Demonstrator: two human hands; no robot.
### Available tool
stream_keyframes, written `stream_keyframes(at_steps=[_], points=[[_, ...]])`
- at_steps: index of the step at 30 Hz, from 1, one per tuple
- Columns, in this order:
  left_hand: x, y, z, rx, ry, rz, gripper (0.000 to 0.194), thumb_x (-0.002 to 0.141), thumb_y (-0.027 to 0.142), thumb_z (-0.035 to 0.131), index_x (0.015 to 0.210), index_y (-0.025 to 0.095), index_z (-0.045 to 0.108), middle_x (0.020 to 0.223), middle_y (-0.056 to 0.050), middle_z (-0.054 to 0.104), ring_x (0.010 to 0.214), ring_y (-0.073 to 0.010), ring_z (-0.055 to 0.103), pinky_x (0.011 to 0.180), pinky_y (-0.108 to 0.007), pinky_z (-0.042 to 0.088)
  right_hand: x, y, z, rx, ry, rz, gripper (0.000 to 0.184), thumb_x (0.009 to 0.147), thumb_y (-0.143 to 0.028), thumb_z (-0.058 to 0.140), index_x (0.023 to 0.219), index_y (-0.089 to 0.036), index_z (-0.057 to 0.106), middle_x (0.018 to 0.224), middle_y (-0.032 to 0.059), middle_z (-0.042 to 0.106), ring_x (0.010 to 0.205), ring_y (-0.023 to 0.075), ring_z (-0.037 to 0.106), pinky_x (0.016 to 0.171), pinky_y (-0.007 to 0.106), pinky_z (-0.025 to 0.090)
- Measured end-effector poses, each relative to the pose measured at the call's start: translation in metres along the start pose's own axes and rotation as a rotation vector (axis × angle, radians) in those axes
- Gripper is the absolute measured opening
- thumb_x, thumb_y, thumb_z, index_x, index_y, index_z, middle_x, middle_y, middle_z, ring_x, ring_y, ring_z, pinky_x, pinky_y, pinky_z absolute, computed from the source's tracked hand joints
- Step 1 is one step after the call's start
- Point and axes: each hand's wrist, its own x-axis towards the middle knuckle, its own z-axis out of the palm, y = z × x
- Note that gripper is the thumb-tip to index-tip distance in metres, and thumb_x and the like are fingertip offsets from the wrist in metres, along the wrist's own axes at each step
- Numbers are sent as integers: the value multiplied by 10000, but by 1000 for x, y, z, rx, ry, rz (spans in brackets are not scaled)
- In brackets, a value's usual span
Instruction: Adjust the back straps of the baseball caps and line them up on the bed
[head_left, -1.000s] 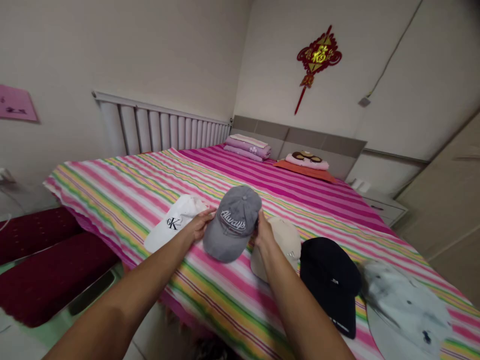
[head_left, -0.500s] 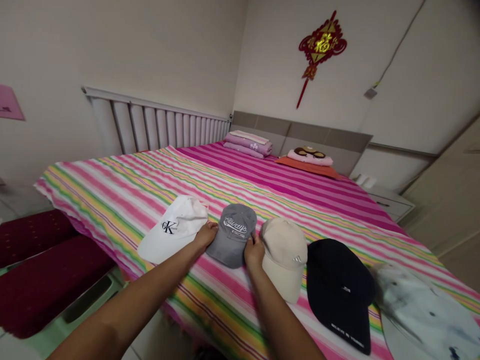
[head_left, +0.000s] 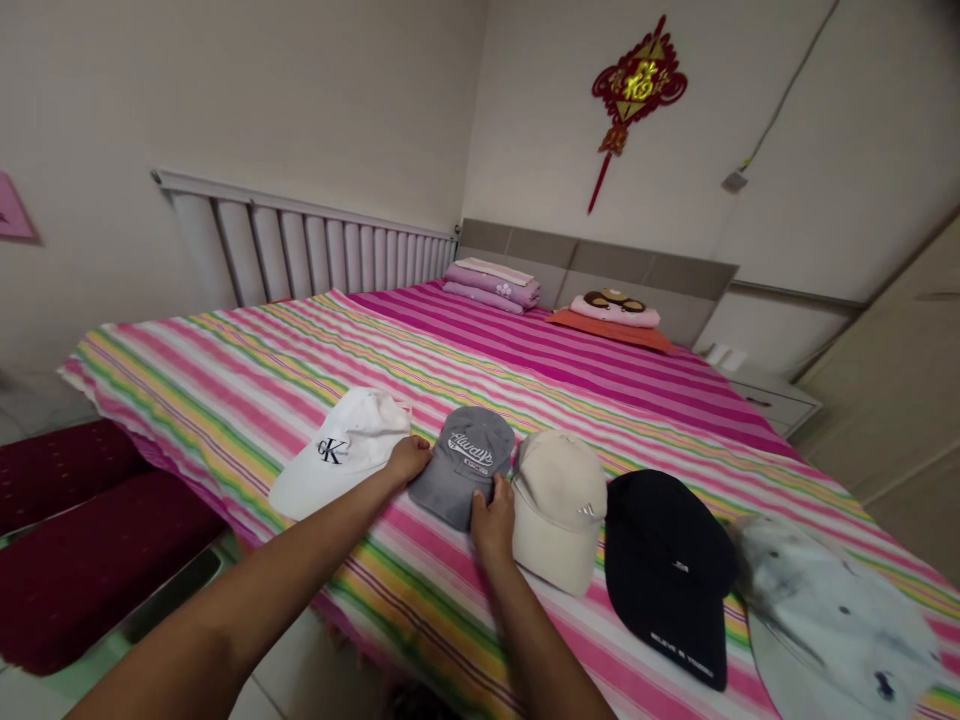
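Observation:
A grey baseball cap [head_left: 450,490] with white "Always" lettering lies on the striped bedspread, its brim toward me. My left hand [head_left: 410,460] has its fingers closed at the cap's left edge, beside a white cap [head_left: 349,450] with a black "CK" logo. On the right side, my right hand [head_left: 493,512] pinches the grey cap near its brim, thumb on top. Close by that hand sits a beige cap [head_left: 559,505]. Further right are a black cap [head_left: 667,560] with white lettering on its brim and a pale, blotchy cap [head_left: 832,610], cut off by the frame.
The bed is covered by a striped bedspread [head_left: 225,370]. Folded bedding [head_left: 491,285] and an orange pillow [head_left: 607,330] lie by the headboard [head_left: 637,265]. A radiator [head_left: 307,240] lines the left wall; dark red cushioned seats [head_left: 97,540] stand at left.
My right hand has slid slightly toward me and left along the grey cap's brim. My left hand stays at its left edge. The whole view has shifted a little.

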Motion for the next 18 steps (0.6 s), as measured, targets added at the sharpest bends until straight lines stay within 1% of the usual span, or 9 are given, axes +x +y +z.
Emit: stream_keyframes(at_steps=[2, 4, 6, 8, 10, 13, 16, 18], points=[[-1, 1, -5, 108, 38, 23, 80, 644, 156, 535, 696, 130, 590, 644, -18, 609, 620, -126, 537, 555, -206, 356, -3, 3, 1, -31, -39, -48, 456, 702, -237, 436, 1112, -53, 512, 1186, 203, 513, 1147, 286, 421, 971, 440, 310], [-2, 6, -9, 209, 86, 52, 129, 663, 157, 515, 752, 132, 605, 736, -40, 636, 694, -139, 556, 593, -214, 364, -6, 3, 1, -65, -71, -85, 459, 716, -236, 442, 1125, -34, 502, 1209, 221, 491, 1163, 294, 407, 969, 448, 316], [-2, 18, -12, 304, 122, 106, 181, 697, 190, 493, 823, 147, 615, 830, -49, 648, 769, -145, 563, 630, -221, 368, -11, 1, -2, -101, -87, -115, 476, 736, -229, 440, 1154, -3, 473, 1240, 250, 453, 1182, 307, 386, 965, 464, 318], [0, 37, -10, 394, 120, 183, 211, 732, 258, 477, 855, 175, 626, 877, -41, 652, 821, -148, 563, 667, -228, 370, -21, -3, -6, -137, -99, -154, 480, 759, -225, 432, 1182, 1, 448, 1281, 259, 407, 1203, 315, 358, 964, 482, 314], [4, 59, -3, 487, 81, 259, 224, 744, 313, 474, 830, 196, 645, 893, -38, 657, 871, -161, 559, 726, -247, 369, -32, -9, -11, -165, -120, -206, 443, 770, -224, 442, 1173, -42, 475, 1289, 229, 416, 1193, 310, 372, 966, 487, 310], [16, 89, 13, 625, 11, 325, 223, 741, 320, 486, 818, 203, 658, 948, -56, 651, 969, -199, 539, 830, -302, 344, -49, -13, -14, -237, -176, -344, 360, 753, -204, 498, 1099, -117, 549, 1210, 170, 516, 1125, 293, 444, 963, 486, 320], [29, 110, 33, 749, -56, 300, 237, 719, 329, 538, 841, 161, 654, 961, -102, 643, 989, -239, 538, 875, -373, 328, -57, -12, -12, -372, -190, -519, 371, 748, -170, 519, 1114, -110, 531, 1184, 182, 531, 1110, 292, 459, 936, 489, 359], [36, 117, 46, 817, -91, 254, 299, 719, 355, 564, 908, 133, 630, 982, -117, 631, 989, -244, 538, 887, -416, 329, -58, -10, -10, -422, -175, -569, 390, 747, -158, 521, 1133, -97, 509, 1190, 194, 522, 1107, 294, 462, 914, 485, 390]])
